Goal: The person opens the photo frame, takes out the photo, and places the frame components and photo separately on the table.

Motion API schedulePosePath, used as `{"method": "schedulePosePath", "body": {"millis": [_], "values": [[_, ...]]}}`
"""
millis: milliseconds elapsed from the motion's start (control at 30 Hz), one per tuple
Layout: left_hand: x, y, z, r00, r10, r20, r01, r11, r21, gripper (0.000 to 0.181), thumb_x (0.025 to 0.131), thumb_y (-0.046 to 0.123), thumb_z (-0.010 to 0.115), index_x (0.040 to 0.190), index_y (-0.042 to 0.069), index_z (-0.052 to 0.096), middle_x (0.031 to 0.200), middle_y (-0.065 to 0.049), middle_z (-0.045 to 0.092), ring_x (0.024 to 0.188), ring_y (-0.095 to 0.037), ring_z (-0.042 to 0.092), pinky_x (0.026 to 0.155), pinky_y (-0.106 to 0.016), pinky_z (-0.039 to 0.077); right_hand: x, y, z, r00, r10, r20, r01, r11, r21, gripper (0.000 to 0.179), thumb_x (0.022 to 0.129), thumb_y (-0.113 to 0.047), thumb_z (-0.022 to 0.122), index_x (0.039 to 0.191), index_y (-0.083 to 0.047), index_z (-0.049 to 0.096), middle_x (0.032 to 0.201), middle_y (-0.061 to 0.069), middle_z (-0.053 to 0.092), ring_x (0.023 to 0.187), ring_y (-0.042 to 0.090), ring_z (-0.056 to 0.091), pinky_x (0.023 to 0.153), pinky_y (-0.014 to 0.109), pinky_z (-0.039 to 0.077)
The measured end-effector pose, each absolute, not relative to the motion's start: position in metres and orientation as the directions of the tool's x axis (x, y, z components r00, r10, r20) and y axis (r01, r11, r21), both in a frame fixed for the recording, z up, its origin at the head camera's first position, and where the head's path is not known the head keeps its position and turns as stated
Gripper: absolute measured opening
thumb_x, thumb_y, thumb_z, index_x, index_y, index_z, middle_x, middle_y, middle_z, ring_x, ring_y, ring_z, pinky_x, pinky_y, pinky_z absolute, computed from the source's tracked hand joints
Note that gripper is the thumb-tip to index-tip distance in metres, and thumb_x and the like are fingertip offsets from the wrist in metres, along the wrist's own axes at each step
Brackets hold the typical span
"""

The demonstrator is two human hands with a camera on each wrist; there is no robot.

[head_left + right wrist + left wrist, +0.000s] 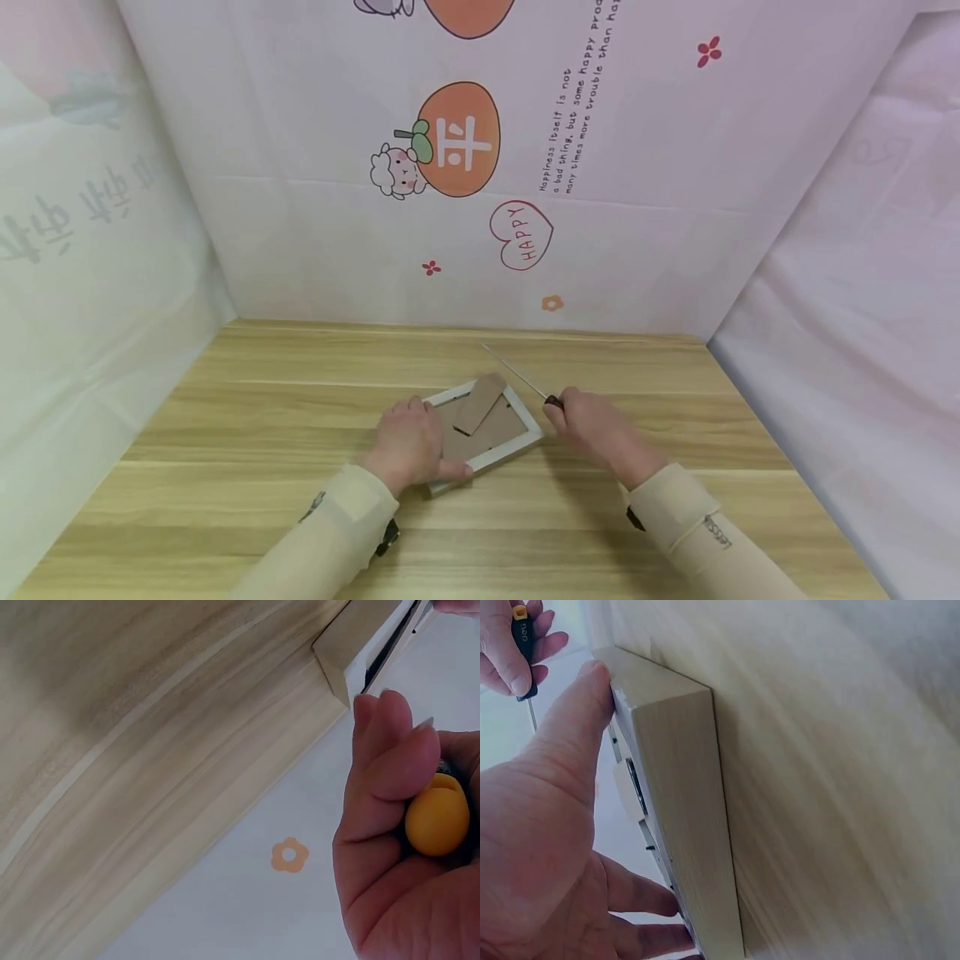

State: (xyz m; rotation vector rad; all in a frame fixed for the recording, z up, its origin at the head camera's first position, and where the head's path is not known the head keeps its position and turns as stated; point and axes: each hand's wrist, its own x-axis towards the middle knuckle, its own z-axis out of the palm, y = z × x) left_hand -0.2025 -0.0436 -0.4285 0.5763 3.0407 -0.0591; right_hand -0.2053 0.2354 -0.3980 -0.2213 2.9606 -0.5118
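A picture frame (507, 451) with a pale border lies face down, its brown back board and kickstand leg (480, 404) showing. My left hand (411, 442) grips the frame's left end, thumb along the near edge and fingers across toward the far side. In the left wrist view, the thumb and fingers span the side of the frame (679, 787). Beside the frame's right corner, my right hand (600, 429) holds a screwdriver (517, 372), its long thin shaft slanting up and left above the frame. The screwdriver's yellow handle end (437, 821) pokes out of the curled right fingers.
A wood-grain table (247, 467) lies beneath both hands. White printed cloth (315, 225) rises behind it, with more cloth hanging along the left and right sides. Small dark tabs (508, 406) sit along the inner edge of the frame's border.
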Motion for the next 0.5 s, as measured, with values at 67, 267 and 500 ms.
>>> {"method": "schedulePosePath", "body": {"millis": [67,267,500], "values": [[-0.201,-0.042,-0.428,-0.933,0.355,-0.048,0.357,0.934,-0.031,0.115,0.070,0.090,0.066,0.120,-0.013,0.064,0.097,-0.015,0.059,0.086,-0.027,0.057,0.084,-0.044,0.056,-0.206,0.232,-0.400,-0.980,-0.163,-0.117,-0.115,0.933,-0.341,0.034,0.111,-0.033,0.047,0.099,-0.002,0.055,0.075,0.006,0.053,0.063,0.020,0.050,0.056,0.031,0.040],[-0.196,-0.040,-0.427,-0.939,0.341,-0.045,0.342,0.939,-0.032,0.110,0.075,0.090,0.062,0.115,-0.012,0.066,0.094,-0.015,0.060,0.085,-0.027,0.057,0.083,-0.045,0.056,-0.205,0.222,-0.404,-0.976,-0.152,-0.158,-0.091,0.936,-0.339,0.034,0.111,-0.035,0.047,0.092,-0.007,0.055,0.073,0.005,0.052,0.062,0.018,0.047,0.054,0.030,0.038],[-0.192,-0.037,-0.428,-0.948,0.312,-0.056,0.313,0.950,-0.011,0.098,0.080,0.086,0.062,0.102,-0.010,0.070,0.093,-0.015,0.062,0.085,-0.029,0.059,0.082,-0.047,0.057,-0.202,0.212,-0.406,-0.976,-0.156,-0.150,-0.086,0.915,-0.394,0.034,0.110,-0.035,0.047,0.091,-0.009,0.055,0.072,0.005,0.051,0.060,0.017,0.046,0.053,0.029,0.039]]}}
